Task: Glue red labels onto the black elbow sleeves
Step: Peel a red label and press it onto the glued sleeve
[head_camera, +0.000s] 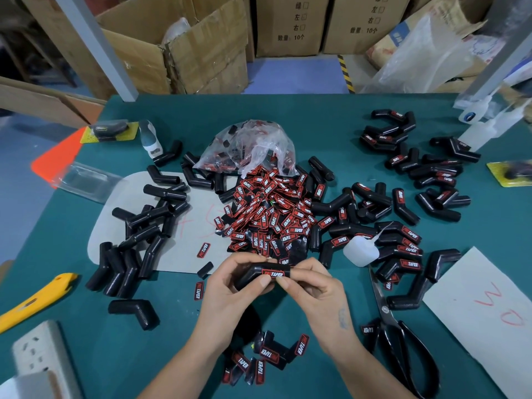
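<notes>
Hands: left hand [230, 286] grips elbow sleeve [253, 276] above tabletop [331, 133]; right hand [313, 286] pinches red label [273, 273] onto it.
Done: labelled sleeves [403, 249] right.
Left: bare sleeves [144, 226] left.

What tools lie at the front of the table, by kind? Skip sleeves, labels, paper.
Scissors: 1
Yellow utility knife: 1
White squeeze bottle: 1
Total: 3
</notes>
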A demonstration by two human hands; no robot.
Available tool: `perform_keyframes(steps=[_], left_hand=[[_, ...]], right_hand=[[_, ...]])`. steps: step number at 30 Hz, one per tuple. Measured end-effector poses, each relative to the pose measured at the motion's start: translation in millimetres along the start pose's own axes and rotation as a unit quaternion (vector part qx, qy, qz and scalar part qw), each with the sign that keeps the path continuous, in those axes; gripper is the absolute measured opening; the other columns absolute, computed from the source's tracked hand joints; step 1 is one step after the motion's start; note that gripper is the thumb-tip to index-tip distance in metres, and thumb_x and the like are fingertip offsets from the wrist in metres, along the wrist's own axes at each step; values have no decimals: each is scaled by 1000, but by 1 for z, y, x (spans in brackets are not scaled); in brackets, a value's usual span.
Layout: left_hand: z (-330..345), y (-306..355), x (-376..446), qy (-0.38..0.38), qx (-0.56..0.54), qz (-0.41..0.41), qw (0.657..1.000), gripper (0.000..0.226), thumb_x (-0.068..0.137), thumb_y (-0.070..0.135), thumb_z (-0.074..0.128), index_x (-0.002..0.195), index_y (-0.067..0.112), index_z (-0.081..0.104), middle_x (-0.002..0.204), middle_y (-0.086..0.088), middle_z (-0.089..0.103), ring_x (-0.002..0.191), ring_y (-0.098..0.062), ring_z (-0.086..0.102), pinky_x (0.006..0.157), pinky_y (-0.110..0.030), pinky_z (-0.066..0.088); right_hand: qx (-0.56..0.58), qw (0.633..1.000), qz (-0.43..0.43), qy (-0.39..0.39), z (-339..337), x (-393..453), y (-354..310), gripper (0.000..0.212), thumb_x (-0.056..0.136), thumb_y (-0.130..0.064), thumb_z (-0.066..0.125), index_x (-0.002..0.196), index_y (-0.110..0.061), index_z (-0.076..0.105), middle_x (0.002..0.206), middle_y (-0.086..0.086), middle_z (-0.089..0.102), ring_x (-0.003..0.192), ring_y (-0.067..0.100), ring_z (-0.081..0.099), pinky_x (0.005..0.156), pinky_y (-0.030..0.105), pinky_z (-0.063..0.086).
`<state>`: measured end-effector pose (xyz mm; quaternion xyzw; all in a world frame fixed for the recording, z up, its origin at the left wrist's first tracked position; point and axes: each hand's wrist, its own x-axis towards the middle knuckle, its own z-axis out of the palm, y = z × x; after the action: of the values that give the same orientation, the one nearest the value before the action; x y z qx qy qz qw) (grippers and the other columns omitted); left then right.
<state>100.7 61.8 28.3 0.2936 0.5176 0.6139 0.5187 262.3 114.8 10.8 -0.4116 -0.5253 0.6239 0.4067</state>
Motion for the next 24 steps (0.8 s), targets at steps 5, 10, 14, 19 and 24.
perform_keyframes(steps=[5, 10, 14, 19, 24], left_hand=[[-1, 3, 0, -1, 47, 39, 998, 25, 83, 23, 82, 107, 22, 75, 113, -12, 77, 108, -27, 74, 89, -35, 62], [-2, 1, 0, -2, 116, 92, 989, 33, 84, 5, 79, 105, 29, 76, 115, -5, 79, 110, -23, 74, 95, -25, 56], [-2, 1, 0, -10, 115, 102, 988, 32, 82, 1, 79, 106, 24, 76, 115, -7, 79, 111, -23, 74, 95, -25, 56], [-3, 4, 0, -33, 61, 52, 996, 25, 84, 17, 81, 107, 28, 77, 120, -10, 77, 105, -23, 75, 79, -31, 62], [-4, 4, 1, -30, 59, 61, 996, 22, 85, 20, 79, 106, 28, 78, 120, -10, 76, 106, -22, 75, 80, -27, 61]], right_hand=[[12, 1000, 11, -11, -1, 0, 0, 10, 83, -18, 82, 92, -19, 85, 90, -4, 66, 87, 12, 65, 83, 27, 52], [51, 998, 30, -14, 3, -1, -1, 14, 79, -16, 83, 90, -24, 86, 91, -2, 67, 89, 11, 66, 86, 27, 53], [64, 998, 28, -2, 3, -3, 0, 10, 78, -18, 86, 88, -18, 86, 91, 6, 65, 91, 15, 66, 85, 28, 53], [63, 998, 23, 0, 4, -3, 0, 8, 78, -20, 87, 86, -18, 86, 89, 2, 64, 88, 12, 66, 82, 24, 53], [94, 995, 29, -23, 7, -3, -5, 19, 77, -29, 93, 91, -18, 85, 91, -1, 66, 87, 10, 70, 81, 22, 56]])
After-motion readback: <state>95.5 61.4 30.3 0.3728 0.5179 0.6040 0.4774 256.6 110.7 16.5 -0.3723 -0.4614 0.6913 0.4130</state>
